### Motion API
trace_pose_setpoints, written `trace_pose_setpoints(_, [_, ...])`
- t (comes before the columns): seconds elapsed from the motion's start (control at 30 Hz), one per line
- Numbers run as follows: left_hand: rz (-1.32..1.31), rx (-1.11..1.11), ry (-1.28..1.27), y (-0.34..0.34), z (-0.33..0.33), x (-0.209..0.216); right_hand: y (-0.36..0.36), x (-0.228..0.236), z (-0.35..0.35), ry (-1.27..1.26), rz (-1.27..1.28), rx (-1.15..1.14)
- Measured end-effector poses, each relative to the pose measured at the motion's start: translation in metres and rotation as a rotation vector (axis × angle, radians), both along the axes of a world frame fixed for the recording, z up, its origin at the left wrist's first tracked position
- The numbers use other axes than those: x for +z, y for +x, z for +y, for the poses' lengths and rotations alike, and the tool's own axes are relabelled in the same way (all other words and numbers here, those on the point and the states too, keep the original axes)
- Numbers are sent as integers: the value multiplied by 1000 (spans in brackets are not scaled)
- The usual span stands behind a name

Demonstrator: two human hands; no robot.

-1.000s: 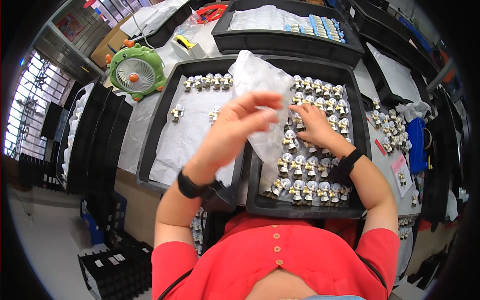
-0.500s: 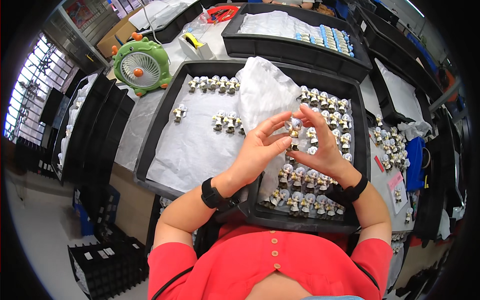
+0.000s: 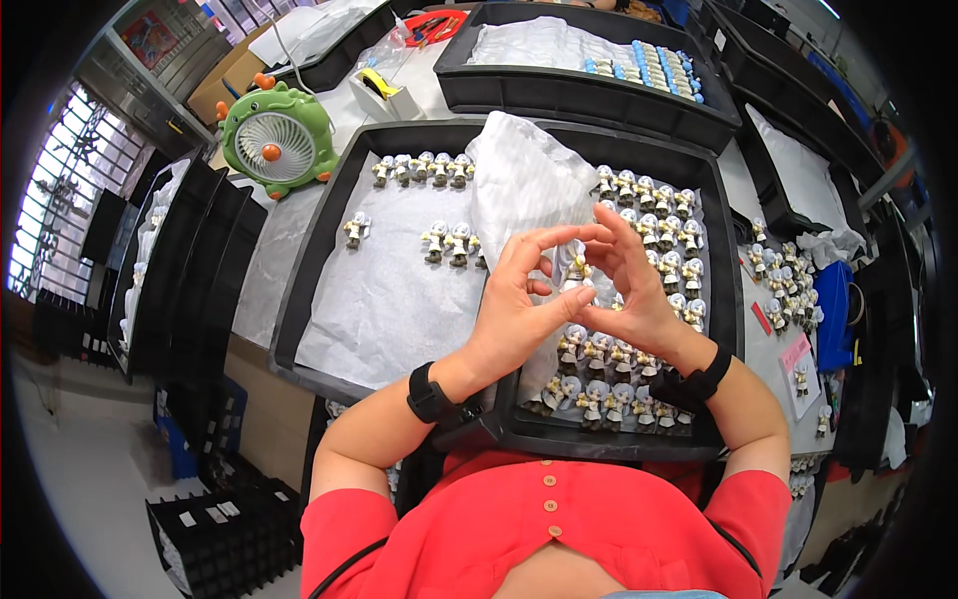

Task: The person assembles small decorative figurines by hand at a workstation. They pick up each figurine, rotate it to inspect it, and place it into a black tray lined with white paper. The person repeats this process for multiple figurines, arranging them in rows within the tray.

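Observation:
Above the black tray (image 3: 311, 240), a small pale-haired figurine (image 3: 576, 266) in white and gold is held up between my two hands. My left hand (image 3: 521, 299) curls around it from the left, with the thumb near its lower part. From the other side my right hand (image 3: 639, 299) closes in, fingertips arched near the figurine's top. The fingers partly cover it. Below and beside my hands, rows of similar figurines (image 3: 619, 402) stand or lie on the tray's right side. On its left, a few more figurines (image 3: 439, 170) rest on a white sheet (image 3: 384, 309).
A folded white sheet (image 3: 524, 170) lies across the tray's middle. Behind stands another black tray (image 3: 589, 95) with blue-and-white pieces. A green fan (image 3: 279, 140) and a tape dispenser (image 3: 387, 97) sit at the back left. Loose figurines (image 3: 783, 280) and a blue bin (image 3: 834, 314) are at the right.
The figurine has tilted and dropped slightly to the left between my fingers. My hands have drawn closer together, and the view has shifted a little.

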State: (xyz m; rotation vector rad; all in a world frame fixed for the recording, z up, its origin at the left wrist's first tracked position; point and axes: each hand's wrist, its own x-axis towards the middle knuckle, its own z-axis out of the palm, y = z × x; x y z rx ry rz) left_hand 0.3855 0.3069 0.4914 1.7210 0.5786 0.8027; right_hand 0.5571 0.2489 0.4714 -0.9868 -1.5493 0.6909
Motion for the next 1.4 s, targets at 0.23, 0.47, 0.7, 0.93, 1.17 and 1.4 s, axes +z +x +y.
trace_pose_setpoints(0.23, [-45,34,-8,3,-1,-1,0,0,1,23,-69,-13])
trace_pose_setpoints(0.47, [-60,23,-54,5,1,-5,1,-1,0,35,-136,-52])
trace_pose_setpoints(0.7, [-78,-5,-82,4,3,-10,-2,3,1,84,-186,-53])
trace_pose_setpoints(0.93, [-81,9,-38,6,5,-16,-2,3,1,75,-194,-59])
trace_pose_setpoints(1.17, [-57,19,-15,6,4,-11,-3,1,1,82,-208,-72])
trace_pose_setpoints(1.4, [-230,-33,-214,7,1,-10,-2,7,-1,98,-194,-68])
